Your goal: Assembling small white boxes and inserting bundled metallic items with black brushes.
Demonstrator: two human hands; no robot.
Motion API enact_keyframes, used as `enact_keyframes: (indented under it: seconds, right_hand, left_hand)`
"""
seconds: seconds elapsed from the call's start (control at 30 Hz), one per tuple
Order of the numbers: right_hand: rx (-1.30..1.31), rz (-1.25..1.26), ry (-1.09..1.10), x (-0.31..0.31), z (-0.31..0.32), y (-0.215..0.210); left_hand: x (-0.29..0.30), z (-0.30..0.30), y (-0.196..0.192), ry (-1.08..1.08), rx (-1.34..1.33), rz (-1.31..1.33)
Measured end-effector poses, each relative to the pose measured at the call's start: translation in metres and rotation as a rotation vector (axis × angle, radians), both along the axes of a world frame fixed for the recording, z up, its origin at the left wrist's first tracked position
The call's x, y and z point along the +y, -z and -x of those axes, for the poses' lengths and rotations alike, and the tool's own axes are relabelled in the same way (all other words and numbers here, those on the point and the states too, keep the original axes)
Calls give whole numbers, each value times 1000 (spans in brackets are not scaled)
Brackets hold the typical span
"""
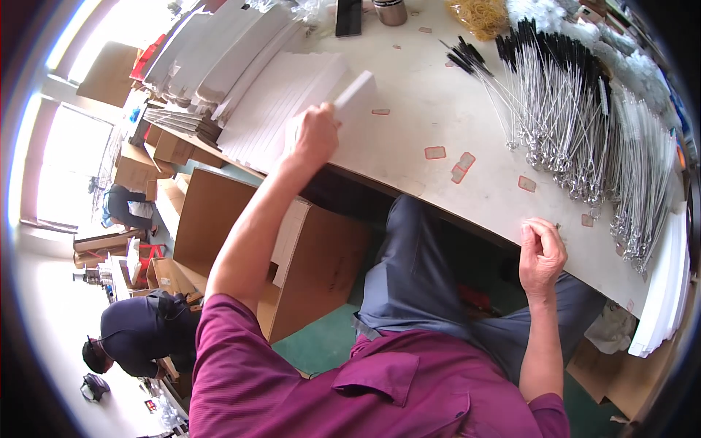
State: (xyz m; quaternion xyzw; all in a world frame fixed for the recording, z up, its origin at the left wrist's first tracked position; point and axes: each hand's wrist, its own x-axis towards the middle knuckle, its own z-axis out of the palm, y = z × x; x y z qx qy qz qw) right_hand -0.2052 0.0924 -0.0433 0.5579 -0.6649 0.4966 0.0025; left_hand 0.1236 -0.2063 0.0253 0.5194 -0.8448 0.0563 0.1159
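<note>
My left hand (315, 135) is closed on a slim white box (355, 96), which stands up at a tilt from the worktable (416, 87). Just beyond and left of that hand lies a row of similar white boxes (281, 102), packed side by side. At the table's front edge my right hand (542, 252) has its fingers curled together; whether anything small sits between them is hidden. Past it, on the right, spreads a pile of thin wire-handled brushes (551, 109) with black bristles and looped ends. Several more thin wire pieces (642, 175) lie beside them, seemingly in clear sleeves.
Small red-edged labels (462, 167) are scattered over the tabletop. At the back are a dark phone (349, 17), a metal cup (391, 12) and yellow rubber bands (478, 16). A large cardboard box (321, 255) stands below my left arm. A person (146, 332) bends over at the left.
</note>
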Motion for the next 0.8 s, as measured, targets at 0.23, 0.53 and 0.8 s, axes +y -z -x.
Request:
enact_keyframes:
  seconds: [0.23, 0.53, 0.8]
  right_hand:
    - [47, -2, 31, -3, -9, -4]
    - [27, 57, 7, 2, -3, -1]
    - [106, 131, 224, 69, 65, -39]
  left_hand:
    - [-74, -25, 26, 14, -431, 384]
    - [-39, -19, 37, 109, -167, 384]
    - [75, 83, 63, 441, 364, -81]
